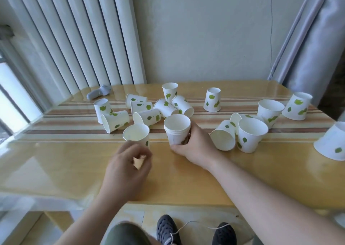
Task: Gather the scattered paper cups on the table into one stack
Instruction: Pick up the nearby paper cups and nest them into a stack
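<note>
White paper cups with green leaf prints lie scattered on a glossy yellow table [65, 162]. My right hand [195, 144] grips a short stack of nested cups [177, 128], upright, mouth up, near the table's middle. Just left of it my left hand [128, 163] is curled around the base of a single upright cup [136, 133]. Several cups [143, 116] lie tipped or inverted behind it on the left. To the right a cup on its side [223, 138] rests next to an upright cup [251, 135].
An inverted cup [332, 142] sits at the right edge, with others upright or inverted at the back right [297, 105]. A grey sock [99, 92] lies at the back left by the white radiator [80, 39]. A grey curtain [317, 39] hangs on the right.
</note>
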A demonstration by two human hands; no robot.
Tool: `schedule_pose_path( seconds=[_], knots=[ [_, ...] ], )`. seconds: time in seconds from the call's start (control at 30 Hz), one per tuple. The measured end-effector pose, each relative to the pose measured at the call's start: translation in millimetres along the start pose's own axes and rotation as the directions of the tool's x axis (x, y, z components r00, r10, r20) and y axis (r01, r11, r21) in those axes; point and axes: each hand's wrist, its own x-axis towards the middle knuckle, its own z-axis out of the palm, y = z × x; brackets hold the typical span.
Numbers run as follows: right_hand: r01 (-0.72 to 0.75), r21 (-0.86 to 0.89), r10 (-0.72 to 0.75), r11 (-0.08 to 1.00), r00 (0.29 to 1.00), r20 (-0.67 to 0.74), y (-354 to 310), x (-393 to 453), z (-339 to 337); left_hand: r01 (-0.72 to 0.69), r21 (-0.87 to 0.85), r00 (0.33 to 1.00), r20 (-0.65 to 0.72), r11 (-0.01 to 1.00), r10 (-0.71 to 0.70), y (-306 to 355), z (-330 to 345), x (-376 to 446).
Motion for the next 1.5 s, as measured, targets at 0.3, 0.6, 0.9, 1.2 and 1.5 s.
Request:
schedule_pose_path(
  seconds=[0.3,0.6,0.9,1.2,1.5],
  knots=[
    [0.009,-0.021,-0.010,1.000,1.000,-0.028,4,3,13,0.406,-0.249,0.908,0.216,0.879,-0.358,-18,-9,51],
    [0.044,-0.009,-0.044,0.999,0.999,-0.012,4,3,14,0.148,-0.668,0.988,0.075,0.729,-0.133,57,3,96],
    [0.042,0.033,-0.042,0.999,0.999,0.000,8,6,16,0.148,-0.237,0.981,0.158,0.960,-0.113,43,38,72],
    [0.064,0.004,-0.064,0.998,0.998,-0.027,3,3,14,0.345,-0.344,0.885,0.428,0.873,-0.181,6,59,65],
    [0.108,-0.150,-0.109,0.983,0.994,0.002,0,-49,-43,0.308,-0.230,0.910,0.355,0.923,-0.215,9,64,60]
  ],
)
